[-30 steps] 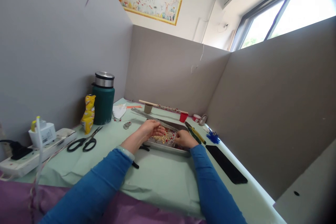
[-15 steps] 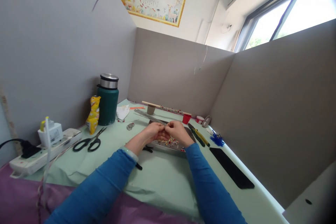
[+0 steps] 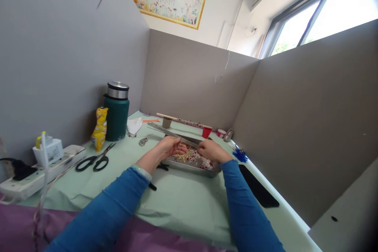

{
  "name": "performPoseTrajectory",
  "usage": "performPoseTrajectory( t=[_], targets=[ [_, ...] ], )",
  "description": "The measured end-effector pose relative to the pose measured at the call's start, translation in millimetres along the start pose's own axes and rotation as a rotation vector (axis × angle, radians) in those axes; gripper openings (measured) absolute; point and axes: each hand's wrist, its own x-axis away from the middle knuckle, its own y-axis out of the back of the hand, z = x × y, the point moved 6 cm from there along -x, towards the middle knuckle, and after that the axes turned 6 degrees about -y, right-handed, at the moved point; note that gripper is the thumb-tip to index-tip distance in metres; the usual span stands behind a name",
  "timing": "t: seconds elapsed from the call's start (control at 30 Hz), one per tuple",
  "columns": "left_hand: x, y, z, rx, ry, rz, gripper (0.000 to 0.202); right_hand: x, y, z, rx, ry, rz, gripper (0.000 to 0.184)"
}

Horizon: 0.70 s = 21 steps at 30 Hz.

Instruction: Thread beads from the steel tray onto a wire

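Note:
My left hand (image 3: pixel 172 147) is palm up over the near left side of a metal tray (image 3: pixel 189 169). Its thumb is pressed in toward the index finger on a bundle of thin metal wires (image 3: pixel 161 128), while the other fingers stretch out to the right. The bundle fans out toward the far left and runs past the thumb to the right. Near its right end, my right hand (image 3: pixel 212 151) has its fingers pinched together; what they hold is too small to make out. Loose gold, silver and red beads (image 3: pixel 191 156) lie in the tray below both hands.
Scissors (image 3: pixel 94 160), a green flask (image 3: pixel 117 112), a yellow packet (image 3: pixel 99 130) and a power strip (image 3: pixel 50 169) are on the left. Behind the tray are a brown cup (image 3: pixel 167 122), a red cup (image 3: pixel 206 132) and a beaded stick (image 3: pixel 189 122). A black strip (image 3: pixel 258 187) lies right.
My right hand has moved right, away from my left hand, uncovering more beads and wire. My left hand has stayed nearly in place. The whole view has shifted slightly.

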Motion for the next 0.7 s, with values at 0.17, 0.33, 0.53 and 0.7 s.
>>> performPoseTrajectory(
  t=[0.17, 0.33, 0.53, 0.7],
  targets=[
    [3, -0.5, -3, 0.015, -0.022, -0.014, 0.017, -6, -30, -24, 0.098, -0.097, 0.087, 0.015],
    [5, -2.8, -3, -0.011, -0.012, -0.011, 0.017, -16, -26, -34, 0.054, -0.109, -0.044, 0.025],
    [5, -3.0, -4, -0.032, -0.009, -0.042, 0.018, -17, -35, -36, 0.011, -0.062, -0.01, 0.02],
    [6, -3.2, -4, -0.041, -0.017, -0.039, 0.018, -24, -45, -36, 0.012, -0.07, 0.005, 0.019]
  ],
)
